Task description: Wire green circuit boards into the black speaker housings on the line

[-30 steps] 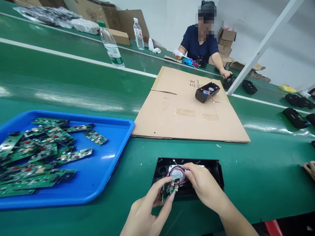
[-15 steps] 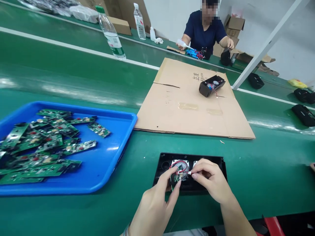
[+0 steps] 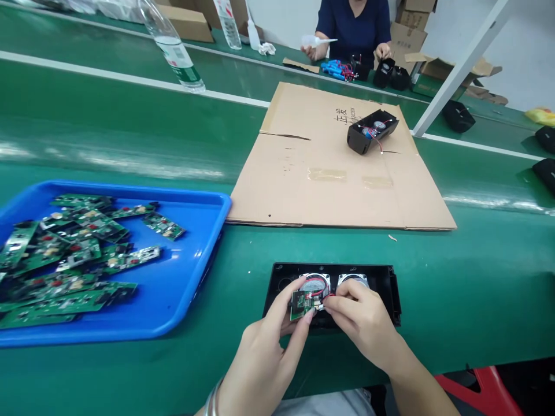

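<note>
Between the thumb and fingers of my left hand [image 3: 271, 341] is a small green circuit board [image 3: 300, 305], tilted above a black speaker housing [image 3: 381, 292]. My right hand [image 3: 366, 320] is closed at the board's right edge, its fingertips pinching a red-and-black wire with a small white plug [image 3: 321, 306]. The fingers partly cover the plug, and I cannot tell whether it is seated. Inside the housing sit two round speakers; the left speaker [image 3: 313, 283] is behind the board, and the right speaker [image 3: 352, 279] is partly hidden by my right hand.
To the left, a blue tray [image 3: 191, 289] holds several green circuit boards [image 3: 87, 248]. Ahead lies a flat cardboard sheet [image 3: 329, 196] bearing another black speaker housing [image 3: 368, 136]. A water bottle [image 3: 176, 55] stands farther back. Across the bench, a co-worker [image 3: 353, 29] holds a white squeeze bottle.
The white plug in my right hand has moved left to the board's edge. My left hand has turned the board so more of its face shows. The camera view has shifted slightly.
</note>
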Demonstrator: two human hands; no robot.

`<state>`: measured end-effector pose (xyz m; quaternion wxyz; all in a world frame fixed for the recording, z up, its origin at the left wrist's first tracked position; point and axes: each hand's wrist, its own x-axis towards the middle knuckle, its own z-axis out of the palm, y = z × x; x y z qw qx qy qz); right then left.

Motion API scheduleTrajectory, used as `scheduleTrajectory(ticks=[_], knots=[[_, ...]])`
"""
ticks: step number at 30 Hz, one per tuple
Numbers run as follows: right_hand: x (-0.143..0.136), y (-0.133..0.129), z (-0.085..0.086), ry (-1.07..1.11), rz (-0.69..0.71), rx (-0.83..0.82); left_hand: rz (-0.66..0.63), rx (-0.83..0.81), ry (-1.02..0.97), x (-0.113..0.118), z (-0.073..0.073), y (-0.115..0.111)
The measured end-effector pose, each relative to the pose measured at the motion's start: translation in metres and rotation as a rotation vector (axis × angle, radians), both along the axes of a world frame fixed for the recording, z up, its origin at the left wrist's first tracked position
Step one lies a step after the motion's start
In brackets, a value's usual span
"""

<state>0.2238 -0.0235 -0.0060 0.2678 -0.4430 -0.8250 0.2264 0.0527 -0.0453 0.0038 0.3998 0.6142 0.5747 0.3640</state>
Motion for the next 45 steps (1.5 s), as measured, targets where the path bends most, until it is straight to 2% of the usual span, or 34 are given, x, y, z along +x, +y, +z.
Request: scheduleTrajectory(ticks=[5,8,13,17,24,28,32,36,40,43,45], knots=[[-0.001,-0.001,0.004,-0.058,0.032,0.109,-0.050,-0.038,0.016,-0.002,0.003,0.005],[-0.002,0.000,0.006,-0.076,0.052,0.134,-0.064,-0.077,-0.043,-0.002,0.007,0.009],[-0.004,0.000,0.006,-0.072,0.058,0.217,-0.052,-0.077,-0.076,-0.002,0.007,0.009],[-0.005,-0.002,0.000,-0.030,0.033,0.263,-0.053,0.044,-0.005,-0.001,0.004,0.006],[-0.006,-0.005,-0.007,-0.051,-0.069,0.236,-0.154,0.353,0.249,0.001,0.000,0.003],[-0.006,-0.004,-0.007,-0.038,-0.084,0.262,-0.141,0.429,0.327,0.003,-0.005,0.001],[-0.009,-0.004,-0.010,-0.029,-0.113,0.268,-0.137,0.464,0.322,0.006,-0.007,0.002],[-0.005,-0.002,-0.004,-0.048,-0.117,0.209,-0.104,0.400,0.293,0.009,-0.005,0.004],[0.023,-0.001,0.020,-0.021,-0.160,0.094,-0.059,0.259,0.255,0.006,0.002,-0.002],[0.046,-0.002,0.032,-0.177,-0.219,0.084,-0.032,0.173,0.272,0.001,0.004,-0.007],[0.051,0.000,0.029,-0.349,-0.133,0.026,-0.020,0.140,0.278,-0.002,0.003,-0.007]])
